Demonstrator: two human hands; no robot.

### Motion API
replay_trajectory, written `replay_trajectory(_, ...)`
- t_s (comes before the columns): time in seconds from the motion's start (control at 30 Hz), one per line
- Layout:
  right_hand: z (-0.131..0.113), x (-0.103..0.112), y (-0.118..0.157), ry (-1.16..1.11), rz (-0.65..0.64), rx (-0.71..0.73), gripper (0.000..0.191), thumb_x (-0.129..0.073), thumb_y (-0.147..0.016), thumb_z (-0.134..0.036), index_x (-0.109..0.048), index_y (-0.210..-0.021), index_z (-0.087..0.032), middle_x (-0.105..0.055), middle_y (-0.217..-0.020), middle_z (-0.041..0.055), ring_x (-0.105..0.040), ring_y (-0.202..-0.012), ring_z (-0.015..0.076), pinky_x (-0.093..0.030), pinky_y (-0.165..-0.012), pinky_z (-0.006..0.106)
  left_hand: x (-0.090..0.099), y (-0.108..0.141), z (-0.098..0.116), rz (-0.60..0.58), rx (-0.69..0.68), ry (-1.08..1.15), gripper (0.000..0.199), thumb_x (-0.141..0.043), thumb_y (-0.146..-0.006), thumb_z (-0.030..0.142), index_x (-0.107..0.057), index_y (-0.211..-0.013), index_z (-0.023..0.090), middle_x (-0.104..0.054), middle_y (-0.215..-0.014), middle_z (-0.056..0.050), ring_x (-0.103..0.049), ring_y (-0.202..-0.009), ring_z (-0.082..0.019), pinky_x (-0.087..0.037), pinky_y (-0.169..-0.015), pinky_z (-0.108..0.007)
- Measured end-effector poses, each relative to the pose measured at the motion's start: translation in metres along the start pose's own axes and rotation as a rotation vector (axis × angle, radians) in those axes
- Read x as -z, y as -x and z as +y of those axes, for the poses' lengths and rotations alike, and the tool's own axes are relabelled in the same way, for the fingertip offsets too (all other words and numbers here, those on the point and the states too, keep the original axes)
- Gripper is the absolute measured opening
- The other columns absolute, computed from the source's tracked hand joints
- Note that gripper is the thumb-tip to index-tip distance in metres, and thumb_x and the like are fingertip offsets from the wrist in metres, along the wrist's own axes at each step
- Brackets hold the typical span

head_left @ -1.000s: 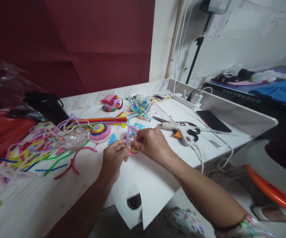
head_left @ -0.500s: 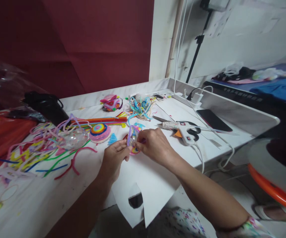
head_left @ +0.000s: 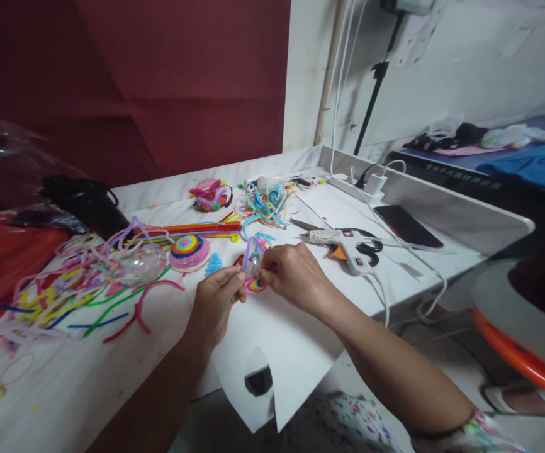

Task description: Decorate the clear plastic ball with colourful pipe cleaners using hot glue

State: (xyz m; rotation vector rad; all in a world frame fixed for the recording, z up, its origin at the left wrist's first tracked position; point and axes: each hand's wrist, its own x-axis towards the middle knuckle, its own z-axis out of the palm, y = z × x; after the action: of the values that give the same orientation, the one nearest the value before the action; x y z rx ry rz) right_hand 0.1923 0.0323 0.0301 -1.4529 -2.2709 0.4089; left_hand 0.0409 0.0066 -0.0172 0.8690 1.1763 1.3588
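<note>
My left hand (head_left: 218, 302) pinches the lower left side of a small bent purple pipe cleaner (head_left: 247, 253). From the right, my right hand (head_left: 296, 274) closes its fingertips at the other side of that loop; the exact grip is hidden behind the fingers. Something clear and shiny shows inside the loop. Just below it lies a round piece with pink, yellow and blue rings (head_left: 255, 287), partly covered by my fingers. A blue zigzag-shaped pipe cleaner piece (head_left: 214, 264) is left of the hands, beside a round coiled disc (head_left: 190, 253) in rainbow colours.
Loose pipe cleaners (head_left: 50, 296) spread over the table's left side. At right are a white glue gun (head_left: 355, 251) with its cable, scissors (head_left: 371, 245) and a phone (head_left: 408, 226). A blue tangled craft piece (head_left: 269, 202) sits behind. White paper (head_left: 296, 358) overhangs the front edge.
Both hands keep almost the same place and grip on the purple pipe cleaner. The view has shifted very slightly.
</note>
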Motion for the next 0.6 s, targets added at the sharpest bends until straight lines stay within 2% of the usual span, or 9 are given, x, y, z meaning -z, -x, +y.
replay_trajectory(0.3, 0.014, -0.011, 0.006, -0.218, 0.102, -0.039, 0.003, -0.064, -0.081, -0.020, -0.064, -0.083, -0.019, -0.071, -0.075, 0.0023, -0.063, -0.065, 0.0155, -0.036, -0.060, 0.025, -0.001, -0.002, 0.000, 0.042, -0.014, -0.016, 0.027, -0.076, -0.058, 0.026, -0.066, -0.077, 0.012, -0.053, -0.045, 0.006, -0.044, -0.047, -0.007, -0.035, -0.050, -0.021)
replay_trajectory(0.6, 0.018, -0.012, 0.005, -0.301, 0.127, -0.056, 0.010, -0.062, -0.079, -0.013, -0.061, -0.071, -0.019, -0.068, -0.069, -0.0005, -0.061, -0.064, 0.0142, -0.037, -0.062, 0.024, -0.001, 0.001, 0.002, 0.016, -0.011, 0.021, 0.022, -0.077, -0.059, 0.026, -0.068, -0.073, 0.013, -0.054, -0.048, 0.004, -0.045, -0.049, -0.007, -0.035, -0.051, -0.020)
